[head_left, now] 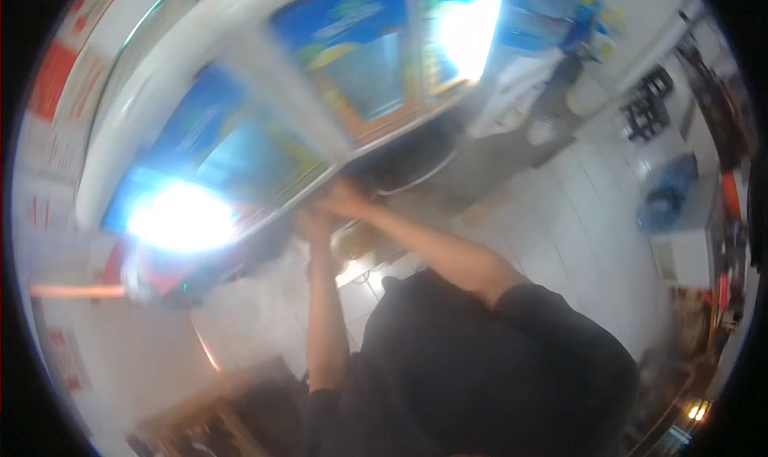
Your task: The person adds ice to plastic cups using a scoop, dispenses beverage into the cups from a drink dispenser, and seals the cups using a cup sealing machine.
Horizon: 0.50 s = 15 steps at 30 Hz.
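Both of my arms reach forward to the lower edge of a large white-framed unit (264, 65) with blue picture panels. My left hand (314, 221) and my right hand (346, 199) are close together at that edge, near a dark area beneath the panels. Motion blur smears the fingers of both, so what they touch or hold cannot be made out. Bright glare covers part of the blue panel (240, 141) on the left and of the one at the upper right.
A pale tiled floor (560, 217) lies to the right. Blue plastic-wrapped items (670, 193) and a dark object (646, 105) stand along the right side. At the lower left is a brown wooden piece (232, 409). White boxes with red print (60, 81) line the left edge.
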Each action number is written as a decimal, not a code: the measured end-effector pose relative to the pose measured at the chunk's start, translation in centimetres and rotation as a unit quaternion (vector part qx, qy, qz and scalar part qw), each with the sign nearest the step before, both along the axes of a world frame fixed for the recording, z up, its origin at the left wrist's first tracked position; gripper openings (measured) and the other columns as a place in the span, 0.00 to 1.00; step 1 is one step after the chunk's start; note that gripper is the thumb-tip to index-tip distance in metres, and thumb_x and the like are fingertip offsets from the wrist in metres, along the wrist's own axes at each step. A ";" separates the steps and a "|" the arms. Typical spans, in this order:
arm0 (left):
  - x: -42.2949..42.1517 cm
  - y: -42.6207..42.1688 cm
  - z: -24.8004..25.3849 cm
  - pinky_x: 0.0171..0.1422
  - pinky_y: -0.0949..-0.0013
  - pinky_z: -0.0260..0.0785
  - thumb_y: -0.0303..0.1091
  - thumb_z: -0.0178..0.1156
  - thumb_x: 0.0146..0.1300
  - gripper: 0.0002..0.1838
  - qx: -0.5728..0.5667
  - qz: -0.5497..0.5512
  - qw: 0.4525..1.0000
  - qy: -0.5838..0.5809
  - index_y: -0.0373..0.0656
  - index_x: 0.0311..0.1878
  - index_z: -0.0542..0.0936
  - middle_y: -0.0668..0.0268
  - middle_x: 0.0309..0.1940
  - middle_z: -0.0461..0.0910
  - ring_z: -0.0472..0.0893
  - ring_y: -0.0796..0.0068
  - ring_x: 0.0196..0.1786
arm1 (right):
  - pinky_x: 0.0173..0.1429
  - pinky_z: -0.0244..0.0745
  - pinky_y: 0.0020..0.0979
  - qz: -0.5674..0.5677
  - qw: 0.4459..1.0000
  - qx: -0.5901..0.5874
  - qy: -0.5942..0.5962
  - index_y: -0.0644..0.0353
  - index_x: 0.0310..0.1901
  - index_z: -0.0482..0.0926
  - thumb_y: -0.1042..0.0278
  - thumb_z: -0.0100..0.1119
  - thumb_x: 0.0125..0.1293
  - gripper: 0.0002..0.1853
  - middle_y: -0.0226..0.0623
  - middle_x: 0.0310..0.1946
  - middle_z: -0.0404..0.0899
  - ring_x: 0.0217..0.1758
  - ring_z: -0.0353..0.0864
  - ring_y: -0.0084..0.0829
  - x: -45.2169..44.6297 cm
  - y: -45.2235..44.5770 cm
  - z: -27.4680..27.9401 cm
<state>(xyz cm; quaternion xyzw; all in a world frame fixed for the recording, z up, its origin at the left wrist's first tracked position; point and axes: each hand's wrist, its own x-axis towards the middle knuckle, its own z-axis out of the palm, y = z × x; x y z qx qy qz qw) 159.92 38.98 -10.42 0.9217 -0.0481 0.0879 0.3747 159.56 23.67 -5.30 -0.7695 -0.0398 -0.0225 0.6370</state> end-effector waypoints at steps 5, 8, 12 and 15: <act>0.4 -1.0 -1.7 0.58 0.62 0.74 0.26 0.68 0.61 0.18 -0.077 0.006 0.990 -0.116 0.26 0.52 0.81 0.54 0.46 0.86 0.82 0.68 0.47 | 0.56 0.78 0.40 0.052 0.992 -0.113 -0.009 0.63 0.51 0.85 0.42 0.76 0.55 0.32 0.48 0.45 0.87 0.50 0.86 0.41 -0.5 -3.9 -0.2; -0.8 -2.7 2.1 0.62 0.63 0.72 0.22 0.70 0.57 0.22 -0.157 0.064 0.981 -0.092 0.26 0.55 0.79 0.53 0.50 0.84 0.81 0.66 0.52 | 0.68 0.75 0.40 0.128 0.986 0.108 0.010 0.65 0.70 0.68 0.52 0.79 0.59 0.43 0.52 0.65 0.74 0.67 0.77 0.43 -4.2 -10.7 -2.1; -1.2 -4.0 3.6 0.64 0.63 0.71 0.23 0.71 0.59 0.22 -0.170 0.066 0.981 -0.058 0.26 0.56 0.79 0.51 0.52 0.83 0.81 0.64 0.54 | 0.54 0.79 0.29 -0.001 0.984 0.117 0.133 0.62 0.60 0.75 0.64 0.75 0.62 0.27 0.37 0.51 0.81 0.51 0.81 0.25 -11.2 -26.6 -11.2; -1.2 -3.6 2.7 0.64 0.62 0.71 0.24 0.71 0.61 0.20 -0.157 0.083 0.982 -0.064 0.26 0.55 0.79 0.51 0.51 0.84 0.82 0.62 0.54 | 0.46 0.79 0.29 -0.327 0.930 0.130 0.108 0.61 0.51 0.77 0.67 0.79 0.56 0.24 0.32 0.40 0.83 0.44 0.81 0.22 -16.9 -39.3 -20.5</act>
